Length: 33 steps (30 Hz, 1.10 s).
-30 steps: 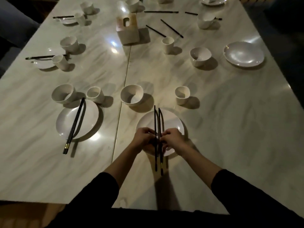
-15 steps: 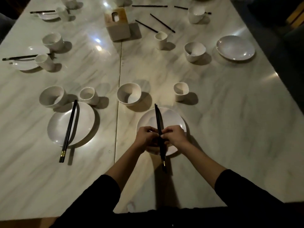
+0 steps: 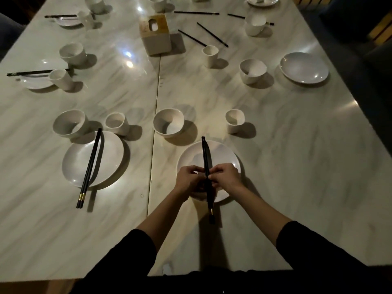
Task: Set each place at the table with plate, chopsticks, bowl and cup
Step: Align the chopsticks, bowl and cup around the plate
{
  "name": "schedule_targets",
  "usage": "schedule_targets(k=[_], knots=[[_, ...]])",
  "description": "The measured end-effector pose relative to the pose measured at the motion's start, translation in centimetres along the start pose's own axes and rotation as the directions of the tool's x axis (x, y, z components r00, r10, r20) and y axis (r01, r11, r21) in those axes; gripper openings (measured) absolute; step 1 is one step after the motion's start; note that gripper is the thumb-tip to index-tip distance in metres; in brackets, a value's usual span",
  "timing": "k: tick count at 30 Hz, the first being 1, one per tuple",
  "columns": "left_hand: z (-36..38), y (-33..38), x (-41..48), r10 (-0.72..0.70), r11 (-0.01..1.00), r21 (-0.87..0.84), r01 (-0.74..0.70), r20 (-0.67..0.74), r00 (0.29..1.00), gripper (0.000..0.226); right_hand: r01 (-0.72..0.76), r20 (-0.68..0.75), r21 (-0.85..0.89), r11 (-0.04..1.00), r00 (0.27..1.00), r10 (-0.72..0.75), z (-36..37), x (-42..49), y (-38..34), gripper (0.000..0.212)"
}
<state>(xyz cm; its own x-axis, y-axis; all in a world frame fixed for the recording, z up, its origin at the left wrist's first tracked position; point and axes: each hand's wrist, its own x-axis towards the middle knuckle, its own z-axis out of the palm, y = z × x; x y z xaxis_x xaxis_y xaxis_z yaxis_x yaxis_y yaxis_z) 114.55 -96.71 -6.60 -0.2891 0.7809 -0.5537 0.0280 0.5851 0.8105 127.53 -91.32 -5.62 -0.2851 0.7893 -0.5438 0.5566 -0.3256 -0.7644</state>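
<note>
Loads of open table point(image 3: 307, 177) along the right edge. Toward the far edge, a bowl point(image 3: 168, 123) and cup point(image 3: 234, 120) block the way.

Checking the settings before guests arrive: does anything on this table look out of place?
Yes. Two loose chopsticks lie splayed apart on the bare table right of the tissue box, on no plate. The far-right plate has none across it.

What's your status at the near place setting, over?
Left hand and right hand both pinching black chopstick pair over round white plate. Pair aligned, not yet released. White bowl and white cup beyond plate, nothing obstructing.
</note>
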Motion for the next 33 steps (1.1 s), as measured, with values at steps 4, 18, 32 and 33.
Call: schedule_targets(k=[4, 18, 32, 33], knots=[[0.2, 0.1, -0.1, 0.012, 1.000, 0.015, -0.011, -0.017, 1.000, 0.021, 0.012, -0.016, -0.013, 1.000, 1.000, -0.012, 0.1, -0.1, -0.1, 0.016], [0.5, 0.4, -0.3, 0.059, 0.987, 0.152, -0.044, -0.099, 0.993, 0.028, 0.009, -0.029, 0.005, 1.000, 1.000, -0.009, 0.1, 0.2, 0.3, 0.013], [-3.2, -1.5, 1.1, 0.149, 0.929, 0.371, 0.017, -0.416, 0.897, 0.024, 0.078, -0.380, -0.313, 0.947, 0.903, -0.200, -4.4, 1.8, 2.7, 0.018], [-3.1, -1.3, 1.3, 0.153, 0.929, 0.370, 0.017, -0.426, 0.892, 0.023, 0.080, -0.385, -0.309, 0.948, 0.901, -0.201, -4.5, 2.0, 2.6, 0.018]])
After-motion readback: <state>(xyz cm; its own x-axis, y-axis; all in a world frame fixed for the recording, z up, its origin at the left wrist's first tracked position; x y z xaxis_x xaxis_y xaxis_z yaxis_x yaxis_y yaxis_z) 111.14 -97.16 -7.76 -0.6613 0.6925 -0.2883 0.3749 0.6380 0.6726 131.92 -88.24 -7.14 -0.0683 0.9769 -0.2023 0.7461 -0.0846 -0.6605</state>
